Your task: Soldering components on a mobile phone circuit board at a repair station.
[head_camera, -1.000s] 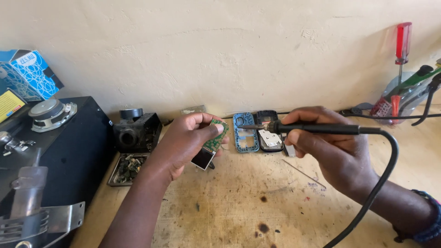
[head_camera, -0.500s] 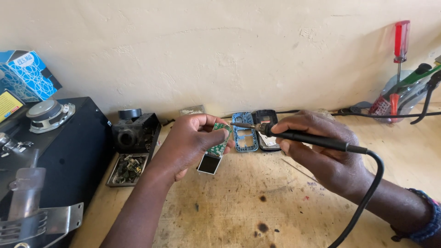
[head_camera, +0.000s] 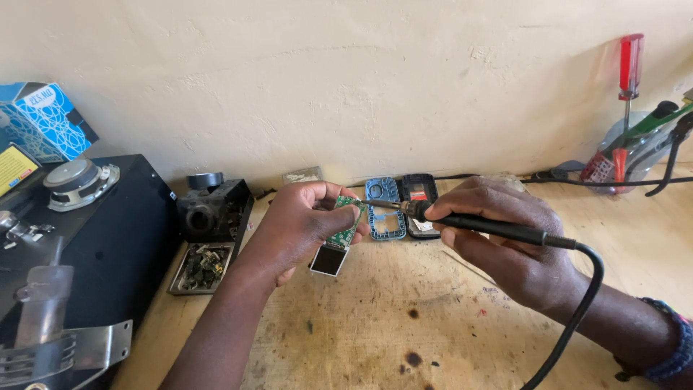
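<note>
My left hand [head_camera: 299, 224] grips a small green circuit board [head_camera: 342, 230] with a little dark screen at its lower end, held tilted just above the wooden bench [head_camera: 404, 339]. In my right hand [head_camera: 505, 242] is a black soldering iron [head_camera: 491, 227], pinched like a pen, its metal tip touching the board's upper edge. The iron's black cable [head_camera: 577, 310] loops down past my right wrist. Just behind the two hands lie a blue phone frame [head_camera: 382, 209] and a black phone shell [head_camera: 420, 195], flat on the bench.
A black box [head_camera: 86, 253] with a round speaker [head_camera: 76, 180] fills the left. Beside it stand a dark metal device [head_camera: 213, 211] and a tray of small parts [head_camera: 201, 267]. At the far right a clear jar [head_camera: 628, 152] holds a red screwdriver and other tools. A wall runs behind.
My left hand has raised the board slightly and tilted it. The right hand has brought the soldering iron leftward, so its tip now meets the board.
</note>
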